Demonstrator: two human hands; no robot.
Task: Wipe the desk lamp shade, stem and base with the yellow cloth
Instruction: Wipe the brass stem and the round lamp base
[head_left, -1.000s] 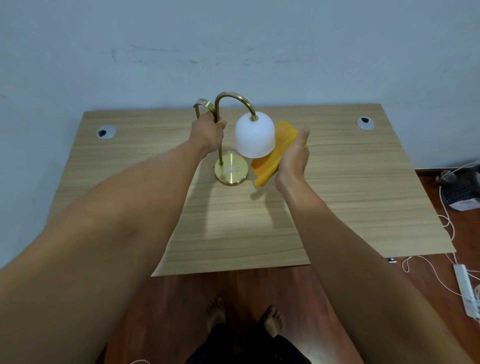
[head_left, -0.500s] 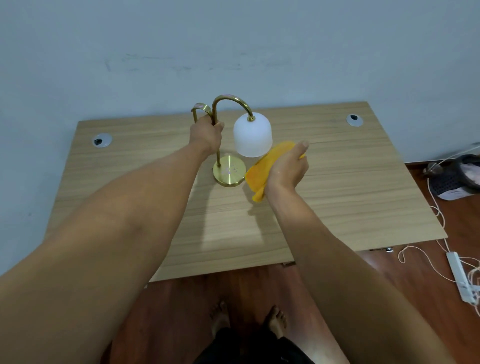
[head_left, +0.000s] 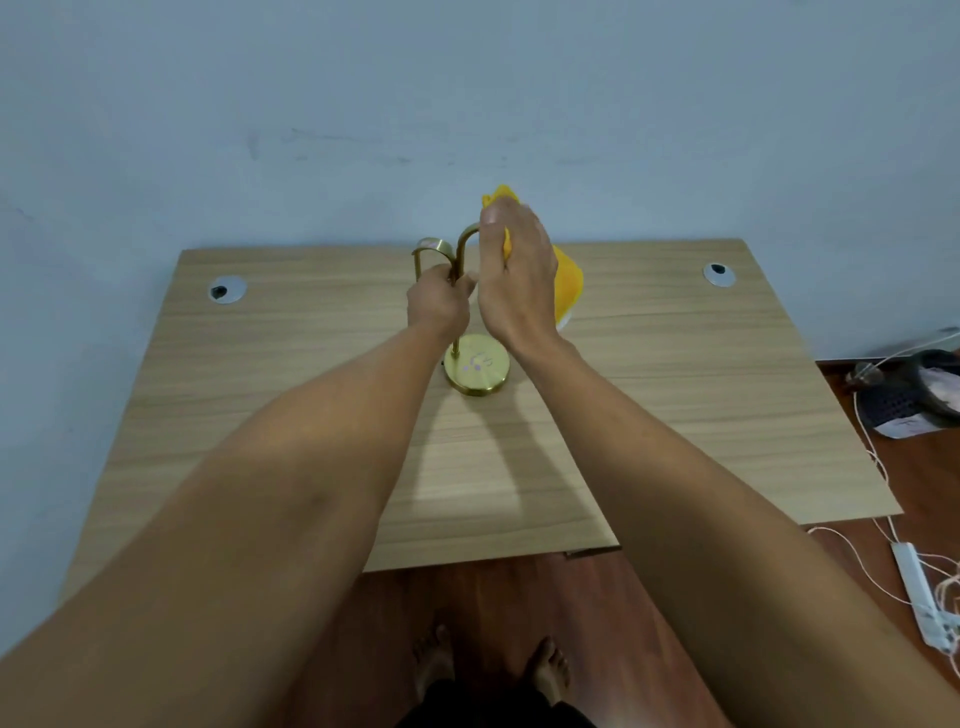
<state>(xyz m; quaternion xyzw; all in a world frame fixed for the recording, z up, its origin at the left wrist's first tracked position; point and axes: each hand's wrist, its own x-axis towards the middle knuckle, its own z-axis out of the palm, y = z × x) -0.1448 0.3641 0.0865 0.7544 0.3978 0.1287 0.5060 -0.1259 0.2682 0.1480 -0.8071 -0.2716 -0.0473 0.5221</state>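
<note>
A brass desk lamp stands near the back middle of the wooden desk (head_left: 675, 415). Its round gold base (head_left: 478, 370) sits just in front of my hands. My left hand (head_left: 439, 304) is closed around the curved brass stem (head_left: 464, 244). My right hand (head_left: 517, 275) holds the yellow cloth (head_left: 567, 283) over the top of the lamp, draped down over the white shade. The cloth and my right hand hide almost all of the shade; only a sliver shows at the cloth's lower edge.
Two grey cable grommets (head_left: 227, 289) (head_left: 719, 273) sit in the desk's back corners. A blue wall rises right behind the desk. On the red floor to the right lie a white power strip (head_left: 917, 592) with cords and a dark basket (head_left: 914, 384). My bare feet show below.
My right hand has lifted the yellow cloth from beside the base up over the shade and the top of the stem. My left hand keeps its grip on the stem.
</note>
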